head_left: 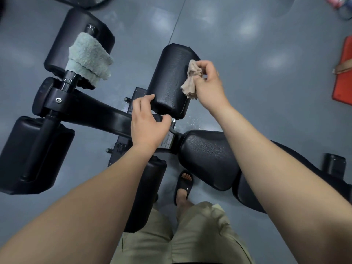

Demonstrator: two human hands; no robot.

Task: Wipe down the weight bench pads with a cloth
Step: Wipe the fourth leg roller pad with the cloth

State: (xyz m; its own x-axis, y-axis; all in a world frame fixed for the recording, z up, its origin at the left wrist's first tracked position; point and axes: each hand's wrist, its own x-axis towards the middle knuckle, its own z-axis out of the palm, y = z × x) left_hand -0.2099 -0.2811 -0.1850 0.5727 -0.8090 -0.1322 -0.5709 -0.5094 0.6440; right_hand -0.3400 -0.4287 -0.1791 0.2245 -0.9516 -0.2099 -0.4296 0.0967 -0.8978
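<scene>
Evidently the wiping was under way on one pad and far from finished on the rest. The person's right hand [206, 82] pinched a bunched beige cloth [191, 80] between thumb and curled fingers, and the cloth lay against the right flank of a black roller pad [169, 80], its loose end hanging down beside the pad. The left hand [147, 126] was clamped on the near end of that same pad, thumb on its lower left edge and fingers curled under by the metal axle, apparently steadying it. So the two hands were apart, one at each side of the pad. A fine wet-looking speckle showed on the pad's face and on the seat pad [207, 157] just below it, which suggested both surfaces were yet to be dried off, though that was a judgement from the sheen only. A pale green towel [88, 58] was draped over the far roller pad [76, 31], and another large pad [24, 159] sat at the lower left, neither touched by a hand. The next move likely called for drawing the cloth across the pad's top and left side while the left hand kept it from turning, then shifting to the seat pad.
</scene>
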